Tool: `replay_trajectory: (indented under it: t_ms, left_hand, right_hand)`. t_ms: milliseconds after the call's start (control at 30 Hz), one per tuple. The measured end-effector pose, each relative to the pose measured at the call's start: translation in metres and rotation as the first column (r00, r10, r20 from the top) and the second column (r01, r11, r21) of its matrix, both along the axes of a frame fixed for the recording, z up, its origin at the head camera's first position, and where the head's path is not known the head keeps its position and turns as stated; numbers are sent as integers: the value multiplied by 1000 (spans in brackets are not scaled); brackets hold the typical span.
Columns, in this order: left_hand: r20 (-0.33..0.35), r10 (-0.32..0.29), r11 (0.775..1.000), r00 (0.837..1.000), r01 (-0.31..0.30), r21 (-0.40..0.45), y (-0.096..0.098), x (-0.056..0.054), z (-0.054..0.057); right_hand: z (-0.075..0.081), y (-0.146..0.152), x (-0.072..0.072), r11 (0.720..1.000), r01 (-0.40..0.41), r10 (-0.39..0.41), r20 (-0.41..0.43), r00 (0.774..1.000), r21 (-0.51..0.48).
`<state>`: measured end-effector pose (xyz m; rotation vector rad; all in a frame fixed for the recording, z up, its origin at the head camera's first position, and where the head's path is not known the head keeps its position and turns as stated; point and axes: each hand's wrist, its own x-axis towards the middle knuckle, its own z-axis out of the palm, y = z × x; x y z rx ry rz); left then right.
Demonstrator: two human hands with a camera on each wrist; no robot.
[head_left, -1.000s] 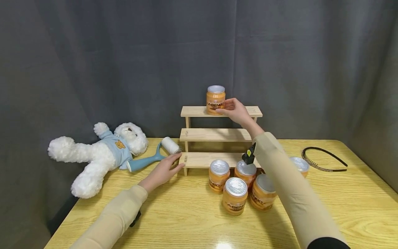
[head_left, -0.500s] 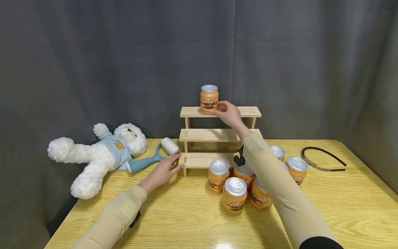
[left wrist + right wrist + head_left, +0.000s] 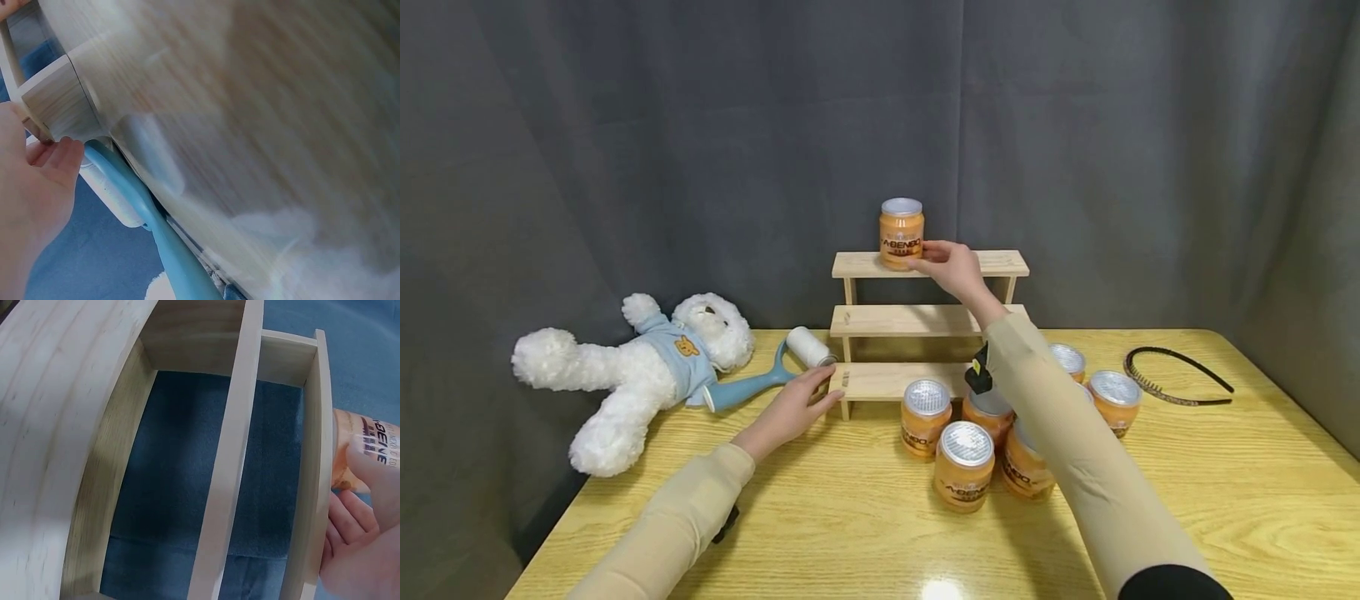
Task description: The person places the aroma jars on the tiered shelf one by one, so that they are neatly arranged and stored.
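An orange jar with a silver lid point(image 3: 901, 233) stands upright on the top tier, left of its middle. My right hand point(image 3: 951, 268) holds this jar from its right side, thumb in front; the right wrist view shows the thumb on the jar point(image 3: 369, 447) as well. The three-tiered wooden display stand point(image 3: 917, 320) is at the back of the table. My left hand point(image 3: 790, 410) grips the left end of its lowest tier; the left wrist view has the fingers at the end of the board point(image 3: 39, 128).
Several more orange jars point(image 3: 964, 477) stand in front and to the right of the stand, partly behind the right sleeve. A lint roller with a blue handle point(image 3: 748, 388) lies left of the stand, beside a white teddy bear point(image 3: 647, 367). At the right lies a headband point(image 3: 1180, 375).
My right hand has shifted the jar left along the top tier, mostly in the first half second. My left hand has stayed at the lowest tier's end.
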<state>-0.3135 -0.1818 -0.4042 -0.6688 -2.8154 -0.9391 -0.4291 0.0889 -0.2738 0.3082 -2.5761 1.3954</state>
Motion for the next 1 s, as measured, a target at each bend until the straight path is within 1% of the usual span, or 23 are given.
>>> replay_trajectory:
  t_ms: [167,333,400,500,600,700,867,1000]
  left_hand:
    - [-7,5,1000,1000,-5,-3,-1,0,-1]
    - [-15,-3,1000,1000,2,-9,1,-1,-2]
    - [-16,-8,1000,1000,7,-10,2,-2,-3]
    - [-3,-1,1000,1000,1,-14,3,-3,-3]
    - [-7,7,1000,1000,-7,-14,2,-4,-3]
    - [-13,5,1000,1000,-5,0,1,-4,-1]
    - [-8,-14,999,1000,14,30,-2,-5,-1]
    - [-16,-21,999,1000,22,45,-3,-7,-2]
  right_hand:
    - [2,1,4,999,-32,32,3,999,43]
    - [3,10,8,988,-88,83,41,996,125]
    - [4,15,10,984,-113,106,56,993,140]
    - [5,24,13,980,-155,148,69,987,123]
    - [6,31,17,980,-183,178,68,982,82]
    - [6,35,21,977,-204,200,65,978,63]
    - [10,43,34,971,-231,226,80,971,62]
    - [16,52,44,966,-249,244,74,967,73]
